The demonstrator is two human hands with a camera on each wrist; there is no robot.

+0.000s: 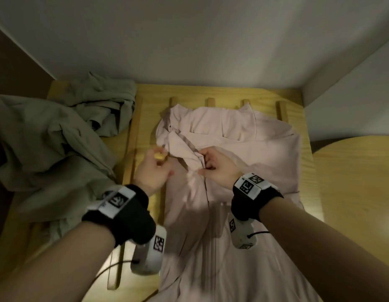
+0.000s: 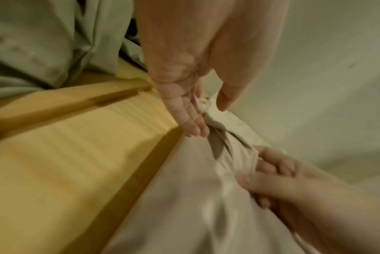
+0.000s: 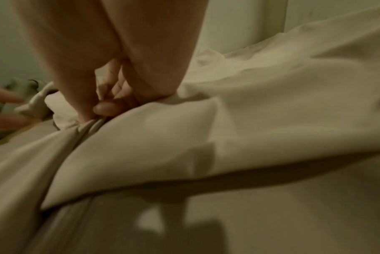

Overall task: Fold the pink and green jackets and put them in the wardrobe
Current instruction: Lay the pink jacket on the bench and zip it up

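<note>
The pink jacket [image 1: 232, 149] lies spread along the wooden slatted frame [image 1: 211, 91], zip side up, collar end towards the wall. My right hand [image 1: 207, 162] pinches a raised fold of it near the chest; the right wrist view shows thumb and fingers [image 3: 102, 108] closed on the cloth [image 3: 228, 128]. My left hand [image 1: 154, 164] hovers just left of that fold. In the left wrist view its fingers are straight and the thumb stands apart, with the left hand [image 2: 208, 118] touching a bunched edge of the pink jacket [image 2: 184, 206]. The green jacket [image 1: 47, 149] lies crumpled at the left.
A white wall [image 1: 189, 40] rises close behind the frame, and a second wall closes the right corner. A rounded wooden board [image 1: 352, 182] sits at the right. A dark brown panel [image 1: 14, 62] stands at the far left. Bare slats [image 2: 65, 154] show between the two jackets.
</note>
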